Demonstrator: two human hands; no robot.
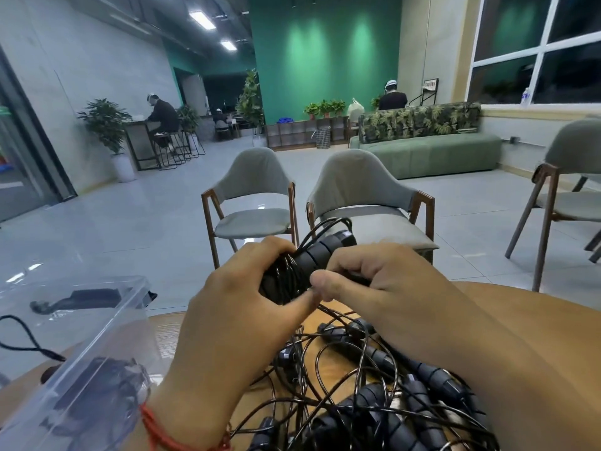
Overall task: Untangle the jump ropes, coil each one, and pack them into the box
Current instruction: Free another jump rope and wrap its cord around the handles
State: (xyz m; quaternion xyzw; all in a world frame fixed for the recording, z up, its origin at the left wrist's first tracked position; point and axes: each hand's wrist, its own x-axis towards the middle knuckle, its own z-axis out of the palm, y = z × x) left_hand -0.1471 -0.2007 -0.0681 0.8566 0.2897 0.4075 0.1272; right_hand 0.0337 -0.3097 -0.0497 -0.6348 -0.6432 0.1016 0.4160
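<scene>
Round wooden table (166,328): seen only in part, its far edge just below the hands. Two grey chairs (364,196) are noted on the floor beyond that edge.

Clear plastic box (107,346): placed at the table's left edge, open side up. Dark objects are seen through its wall; what they are cannot be told.

Tangle of jump ropes (357,385): spread over the table's near right part, thin black cords looped over and through several ribbed black handles. It is partly covered by the right forearm.

Left hand (240,307): raised above the far edge, fingers curled round a coiled jump rope (286,278), thumb laid along its near side.

Right hand (383,281): touching the left thumb, fingers bent and thumb pressed against the same coil from the right. A cord is seen trailing from the coil down into the tangle.

One ribbed handle (328,247) is seen projecting from the coil, pointing away and to the right.

Red string bracelet (162,431): worn on the left wrist.
</scene>
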